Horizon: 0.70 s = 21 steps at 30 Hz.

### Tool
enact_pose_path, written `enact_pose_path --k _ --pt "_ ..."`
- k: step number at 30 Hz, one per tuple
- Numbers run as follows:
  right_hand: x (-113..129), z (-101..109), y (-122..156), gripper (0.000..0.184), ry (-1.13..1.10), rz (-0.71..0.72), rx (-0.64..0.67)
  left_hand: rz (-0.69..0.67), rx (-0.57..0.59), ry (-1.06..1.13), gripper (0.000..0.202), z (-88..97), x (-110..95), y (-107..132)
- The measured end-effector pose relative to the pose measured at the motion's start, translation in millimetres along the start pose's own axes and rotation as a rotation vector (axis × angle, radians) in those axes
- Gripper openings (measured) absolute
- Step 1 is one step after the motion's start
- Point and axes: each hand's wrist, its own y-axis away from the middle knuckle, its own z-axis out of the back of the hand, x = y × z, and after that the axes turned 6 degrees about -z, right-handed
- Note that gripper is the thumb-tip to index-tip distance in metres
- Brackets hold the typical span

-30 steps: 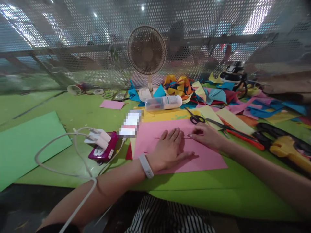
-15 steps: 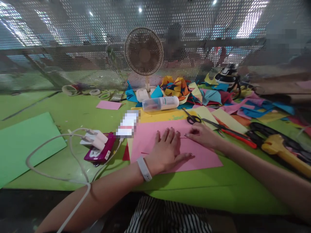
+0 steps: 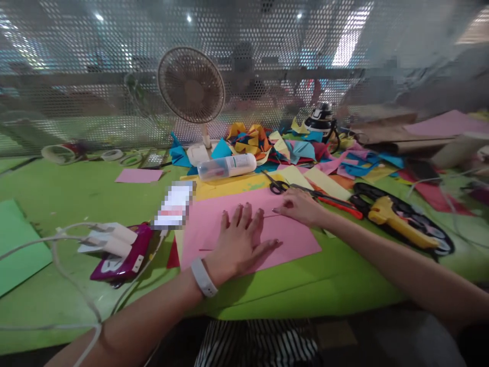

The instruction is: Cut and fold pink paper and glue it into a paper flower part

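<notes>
My left hand (image 3: 240,247) lies flat on a pink sheet of paper (image 3: 294,243), fingers spread and a pale band on the wrist. Close to its right, my right hand (image 3: 300,206) has its thumb and fingers pinched together on the same sheet. A thin line, maybe a slit or fold, runs from those fingertips toward the left hand; what they grip is too small to make out. A short dark red line shows left of my left hand. Black-handled scissors (image 3: 278,187) lie just beyond my right hand, and yellow paper (image 3: 214,189) sticks out behind the pink sheet.
A clear bottle (image 3: 227,166) lies behind the papers, near a fan (image 3: 191,84) and heaped paper scraps (image 3: 248,137). To the left are a phone (image 3: 173,205) and a purple power block (image 3: 142,252) with white cables. A yellow-handled tool (image 3: 405,221) rests at right.
The whole view has shifted, so the table things appear further left. My left hand stays flat on the pink paper, and my right hand remains pinched at nearly the same place.
</notes>
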Motion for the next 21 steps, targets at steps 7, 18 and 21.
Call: enact_pose_path --k 7,18,21 --pt "-12.3 11.8 -3.7 0.035 0.053 -0.074 -0.014 -0.012 -0.003 -0.032 0.078 -1.6 1.4 -0.5" --pt "46.0 -7.7 27.0 0.062 0.061 0.318 0.098 -0.009 0.039 -0.048 0.078 -1.7 3.9 -1.8" --pt "44.3 -16.0 31.4 0.068 0.081 0.32 0.169 0.0 0.059 -0.068 0.079 -2.5 4.2 -1.6"
